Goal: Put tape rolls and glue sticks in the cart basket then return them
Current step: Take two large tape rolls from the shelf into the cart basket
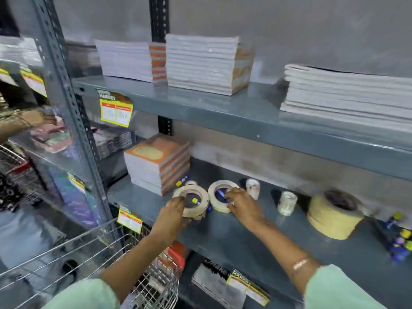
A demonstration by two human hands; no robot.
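Cream masking tape is what we grip: our left hand (pixel 176 210) curls around a stack of tape rolls (pixel 192 202) with a glue stick (pixel 196 200) in the core, and our right hand (pixel 242 204) pinches the rim of a second tape roll (pixel 220 198) lying flat on the grey shelf (pixel 245 237). Two small clear tape rolls (pixel 287 202) and a large yellowish roll (pixel 335 214) sit to the right, notebooks (pixel 157 162) to the left. We see the wire cart basket (pixel 93 259) below left

Cream tape rolls (pixel 191 200), blue-and-yellow glue sticks (pixel 400 246), grey shelf (pixel 234 239), orange-covered notebooks (pixel 157 162).
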